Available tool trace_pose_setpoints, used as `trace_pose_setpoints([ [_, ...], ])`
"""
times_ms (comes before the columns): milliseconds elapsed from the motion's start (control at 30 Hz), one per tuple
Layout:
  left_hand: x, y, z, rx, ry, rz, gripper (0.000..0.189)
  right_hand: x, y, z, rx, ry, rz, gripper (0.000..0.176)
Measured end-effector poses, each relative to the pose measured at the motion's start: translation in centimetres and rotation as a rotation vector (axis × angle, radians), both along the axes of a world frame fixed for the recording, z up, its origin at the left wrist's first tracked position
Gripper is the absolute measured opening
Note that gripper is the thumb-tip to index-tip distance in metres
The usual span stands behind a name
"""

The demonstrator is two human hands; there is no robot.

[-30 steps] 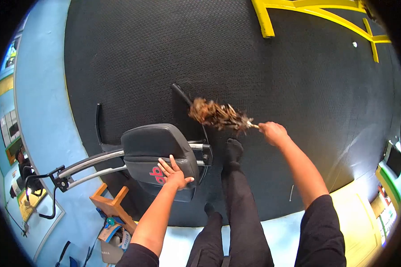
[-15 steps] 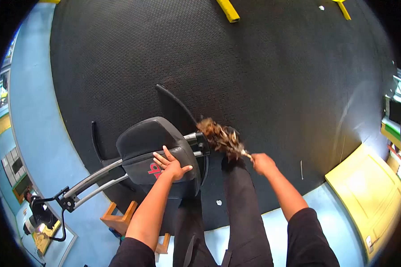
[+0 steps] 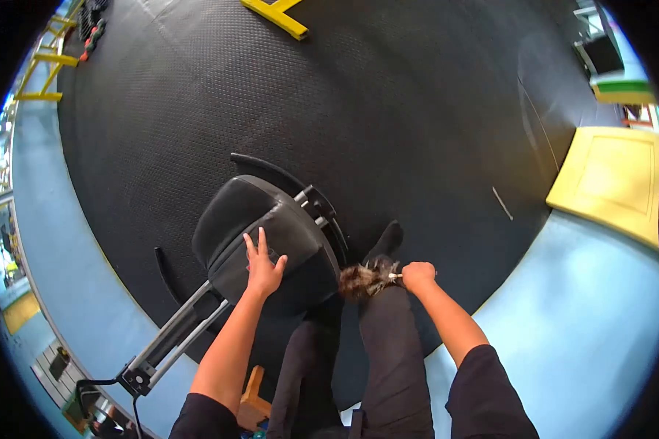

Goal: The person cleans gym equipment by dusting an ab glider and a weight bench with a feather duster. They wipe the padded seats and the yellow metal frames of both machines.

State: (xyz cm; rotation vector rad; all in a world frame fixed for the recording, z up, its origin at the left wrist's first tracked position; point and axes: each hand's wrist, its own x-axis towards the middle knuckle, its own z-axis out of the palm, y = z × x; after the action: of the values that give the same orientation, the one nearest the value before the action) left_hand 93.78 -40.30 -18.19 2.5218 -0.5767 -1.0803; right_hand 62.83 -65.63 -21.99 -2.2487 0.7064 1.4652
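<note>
My left hand (image 3: 263, 269) lies with fingers spread on the black padded seat (image 3: 245, 208) of an exercise machine. In my right hand (image 3: 419, 276) is the short handle of a brown feather duster (image 3: 360, 281). Its feathers are beside the seat's right edge, over my lower leg. Twin metal rails (image 3: 187, 333) run from the seat down to the left, ending at a black bracket (image 3: 135, 379). Curved black supports (image 3: 278, 172) show beyond and beside the seat.
Black textured matting (image 3: 432, 132) covers the floor, bordered by blue floor (image 3: 99, 212). A yellow panel (image 3: 608, 179) is at the right, a thin stick (image 3: 502, 203) on the mat. Yellow metal frames (image 3: 282, 16) stand farther off. A wooden piece (image 3: 252, 402) sits near my left forearm.
The feather duster has come down and toward me, from the machine's metal end to the seat's near right side. My left hand stays on the seat, turned more upright. The view has shifted.
</note>
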Motion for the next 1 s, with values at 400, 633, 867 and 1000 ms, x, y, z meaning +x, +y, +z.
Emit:
trace_pose_setpoints([
  [400, -3.6, 3.9, -1.8, 0.139, -0.039, -0.440, 0.089, -16.0, 10.1, -2.5, 0.016, -0.344, -0.517, 0.020],
  [633, -4.3, 4.4, -3.8, 0.246, -0.063, -0.435, 0.092, -12.6, 15.6, -11.4, 0.026, -0.635, -1.170, 0.018],
  [867, -1.6, 6.4, -5.8, 0.162, 0.124, -0.309, 0.091, -6.5, 24.8, -20.1, 0.264, -0.685, -1.074, 0.022],
  [1000, -1.1, 6.2, -5.9, 0.116, 0.108, -0.326, 0.090, -6.4, 26.9, -19.9, 0.191, -0.721, -1.104, 0.021],
])
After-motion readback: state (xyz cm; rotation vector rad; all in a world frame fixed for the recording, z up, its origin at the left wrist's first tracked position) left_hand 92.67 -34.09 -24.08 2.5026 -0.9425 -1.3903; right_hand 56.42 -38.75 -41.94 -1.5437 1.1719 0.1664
